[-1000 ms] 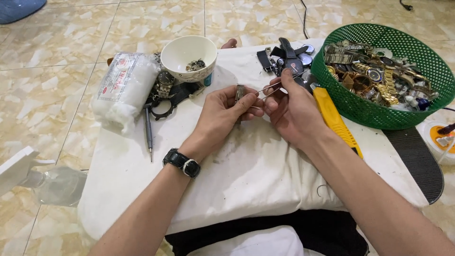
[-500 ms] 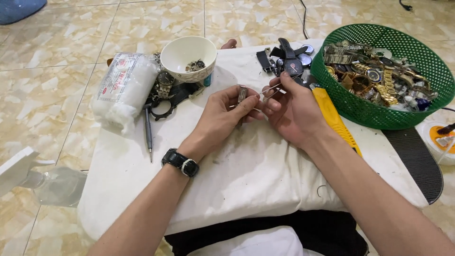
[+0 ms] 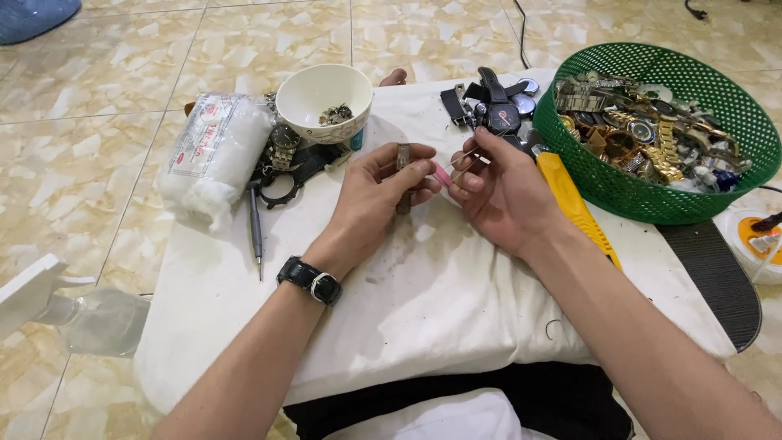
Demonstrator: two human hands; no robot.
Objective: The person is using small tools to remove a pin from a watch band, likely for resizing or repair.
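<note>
Left hand [image 3: 381, 186] pinching metal watch band [image 3: 402, 159], right hand [image 3: 498, 191] gripping thin tool [image 3: 461, 163] (pink-tipped), over white cloth [image 3: 423, 301]

one bowl [image 3: 324, 102], one green basket [image 3: 737, 175], one screwdriver [image 3: 256, 231], two hands [image 3: 376, 191].

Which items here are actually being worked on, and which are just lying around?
In use:
left hand holding a metal watch band piece
right hand holding a thin pink-handled tool

Lying about:
green basket of watches
white bowl
cotton roll
yellow tool
screwdriver
</note>
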